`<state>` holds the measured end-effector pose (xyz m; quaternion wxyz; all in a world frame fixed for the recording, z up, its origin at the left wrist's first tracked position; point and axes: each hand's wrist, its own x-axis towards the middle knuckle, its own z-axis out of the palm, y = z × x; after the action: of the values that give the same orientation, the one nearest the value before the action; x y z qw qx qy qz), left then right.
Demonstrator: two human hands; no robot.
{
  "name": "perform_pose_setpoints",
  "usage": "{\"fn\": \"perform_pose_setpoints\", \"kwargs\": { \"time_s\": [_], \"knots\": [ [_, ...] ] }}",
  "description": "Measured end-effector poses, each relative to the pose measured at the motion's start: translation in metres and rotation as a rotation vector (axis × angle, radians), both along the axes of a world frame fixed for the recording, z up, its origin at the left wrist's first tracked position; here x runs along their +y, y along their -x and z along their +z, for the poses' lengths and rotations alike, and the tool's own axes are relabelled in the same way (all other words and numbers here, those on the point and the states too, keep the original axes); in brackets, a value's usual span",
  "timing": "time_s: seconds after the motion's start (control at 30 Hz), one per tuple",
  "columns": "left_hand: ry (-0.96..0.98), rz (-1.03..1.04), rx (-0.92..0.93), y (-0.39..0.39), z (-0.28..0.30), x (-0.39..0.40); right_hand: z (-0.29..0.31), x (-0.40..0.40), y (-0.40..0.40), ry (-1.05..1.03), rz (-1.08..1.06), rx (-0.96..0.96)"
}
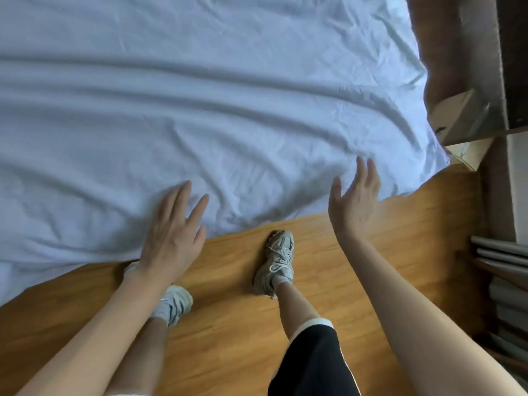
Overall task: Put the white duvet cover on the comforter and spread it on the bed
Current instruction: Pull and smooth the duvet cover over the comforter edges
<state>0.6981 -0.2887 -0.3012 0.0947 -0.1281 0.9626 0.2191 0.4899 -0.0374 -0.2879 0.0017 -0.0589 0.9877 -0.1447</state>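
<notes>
i saw the white duvet cover [200,95] spread wrinkled over the bed, cut off at top and left; comforter hidden beneath. left hand [171,238] lay flat, fingers straight, at its near edge. right hand [354,201] hovered open, blurred, holding nothing.

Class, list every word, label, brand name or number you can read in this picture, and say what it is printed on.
None can be read.
Cardboard box: a dark mark near its lower edge, too blurred to read.
Shoes: no legible brand.
White duvet cover: plain, no text.
</notes>
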Motion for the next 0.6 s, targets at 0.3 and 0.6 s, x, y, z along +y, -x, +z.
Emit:
{"fn": "perform_pose_setpoints", "kwargs": {
  "time_s": [0.3,0.6],
  "knots": [
    [0.005,0.017,0.003,0.174,-0.007,0.127,-0.004,0.12,0.2,-0.007,-0.052,-0.196],
    [0.162,0.112,0.02,0.233,-0.021,0.181,-0.028,0.187,0.233,0.034,-0.051,-0.235]
  ]
}}
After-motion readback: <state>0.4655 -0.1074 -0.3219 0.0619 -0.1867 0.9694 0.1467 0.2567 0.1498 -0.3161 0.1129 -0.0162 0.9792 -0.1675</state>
